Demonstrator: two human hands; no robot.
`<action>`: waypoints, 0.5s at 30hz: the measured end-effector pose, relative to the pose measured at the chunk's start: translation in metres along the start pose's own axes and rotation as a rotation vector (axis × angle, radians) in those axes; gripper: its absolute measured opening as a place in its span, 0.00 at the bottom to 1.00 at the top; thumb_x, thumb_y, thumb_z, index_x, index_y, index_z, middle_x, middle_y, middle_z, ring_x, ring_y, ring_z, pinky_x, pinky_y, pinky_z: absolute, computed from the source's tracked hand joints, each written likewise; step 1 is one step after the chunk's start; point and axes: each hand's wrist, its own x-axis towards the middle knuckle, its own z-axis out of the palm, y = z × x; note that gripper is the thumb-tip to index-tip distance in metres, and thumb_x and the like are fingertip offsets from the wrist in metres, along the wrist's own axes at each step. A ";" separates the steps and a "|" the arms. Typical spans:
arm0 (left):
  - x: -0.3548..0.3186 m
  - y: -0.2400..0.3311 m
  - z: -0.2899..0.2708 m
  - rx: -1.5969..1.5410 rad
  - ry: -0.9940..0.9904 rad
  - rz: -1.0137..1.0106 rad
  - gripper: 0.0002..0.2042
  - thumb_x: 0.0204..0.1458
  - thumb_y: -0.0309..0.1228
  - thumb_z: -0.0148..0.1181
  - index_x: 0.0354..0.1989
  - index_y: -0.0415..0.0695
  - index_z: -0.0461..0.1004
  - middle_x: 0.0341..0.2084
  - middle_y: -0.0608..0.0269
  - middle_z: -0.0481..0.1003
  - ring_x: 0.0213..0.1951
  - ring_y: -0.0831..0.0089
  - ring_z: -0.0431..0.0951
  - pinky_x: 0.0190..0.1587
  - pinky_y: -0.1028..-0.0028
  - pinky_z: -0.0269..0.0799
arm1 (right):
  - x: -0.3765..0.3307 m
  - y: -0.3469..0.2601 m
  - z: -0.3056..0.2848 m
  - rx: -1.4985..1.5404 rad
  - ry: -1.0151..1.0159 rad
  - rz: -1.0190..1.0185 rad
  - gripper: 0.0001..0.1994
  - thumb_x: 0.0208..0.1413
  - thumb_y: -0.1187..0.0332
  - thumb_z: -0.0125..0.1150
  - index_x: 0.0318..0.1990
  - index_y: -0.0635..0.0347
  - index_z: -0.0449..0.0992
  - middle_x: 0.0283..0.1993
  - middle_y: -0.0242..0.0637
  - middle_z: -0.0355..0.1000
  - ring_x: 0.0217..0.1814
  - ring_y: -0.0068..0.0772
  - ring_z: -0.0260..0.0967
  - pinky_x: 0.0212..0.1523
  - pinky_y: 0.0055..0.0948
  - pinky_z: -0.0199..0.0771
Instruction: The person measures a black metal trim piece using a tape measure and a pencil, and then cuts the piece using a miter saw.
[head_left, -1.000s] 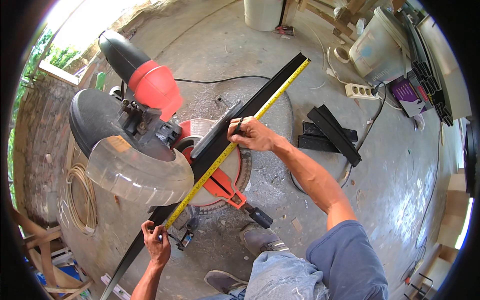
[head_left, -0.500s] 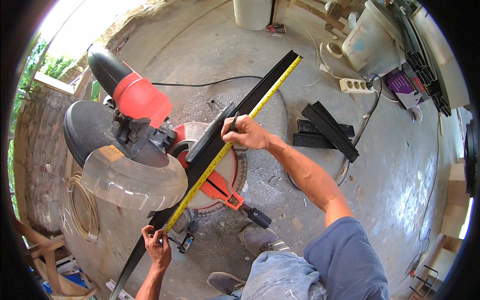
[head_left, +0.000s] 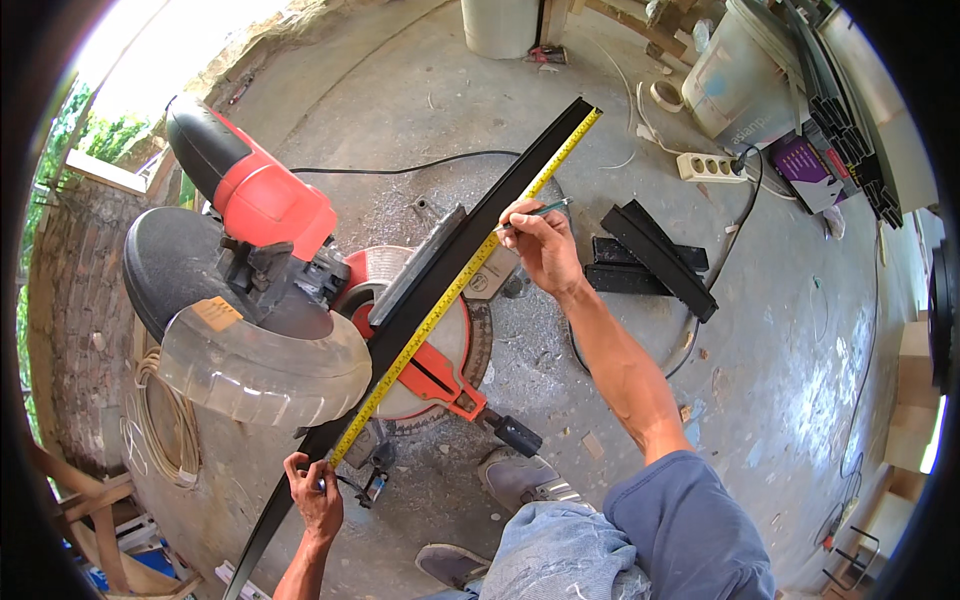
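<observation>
Measuring seems under way: the left hand [head_left: 316, 500], fingers curled, holds the lower end of the tape [head_left: 427, 325] along the black bar [head_left: 485, 222] across the saw [head_left: 272, 205], the right hand [head_left: 548, 250] pinches a pencil [head_left: 552, 207], and marking would call for stillness

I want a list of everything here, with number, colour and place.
Mitre saw: 1, red and black, left
Long profile: 1, black, across the saw
Measuring tape: 1, yellow, along the profile
Short profiles: at least 3, black, right floor
Power strip: 1, white, upper right
Box: 1, purple, upper right
Buckets: 2, whitish, top
Coil: 1, beige, lower left
Pencil: 1, dark, near centre
Shoes: 2, grey, bottom
Left hand: 1, bare, lower left
Right hand: 1, bare, holding pencil
</observation>
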 end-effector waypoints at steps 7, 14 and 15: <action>-0.001 0.002 -0.002 0.015 -0.004 -0.018 0.03 0.52 0.19 0.60 0.34 0.39 0.76 0.43 0.54 0.63 0.25 0.69 0.64 0.29 0.68 0.64 | -0.012 -0.007 -0.009 0.002 0.130 -0.007 0.06 0.61 0.75 0.55 0.34 0.64 0.78 0.34 0.36 0.74 0.33 0.28 0.70 0.38 0.26 0.72; -0.003 -0.003 0.000 -0.002 0.008 0.003 0.03 0.52 0.19 0.60 0.34 0.38 0.76 0.43 0.54 0.63 0.25 0.68 0.65 0.30 0.68 0.64 | 0.000 -0.006 -0.028 -0.143 0.424 -0.146 0.11 0.64 0.71 0.49 0.32 0.64 0.77 0.35 0.39 0.77 0.36 0.28 0.73 0.38 0.27 0.74; -0.003 -0.003 0.000 -0.015 0.012 0.010 0.03 0.52 0.19 0.60 0.34 0.38 0.76 0.43 0.54 0.64 0.26 0.68 0.66 0.30 0.68 0.65 | 0.005 -0.007 -0.028 -0.238 0.487 -0.137 0.12 0.64 0.69 0.47 0.35 0.64 0.78 0.36 0.38 0.77 0.36 0.28 0.74 0.39 0.27 0.75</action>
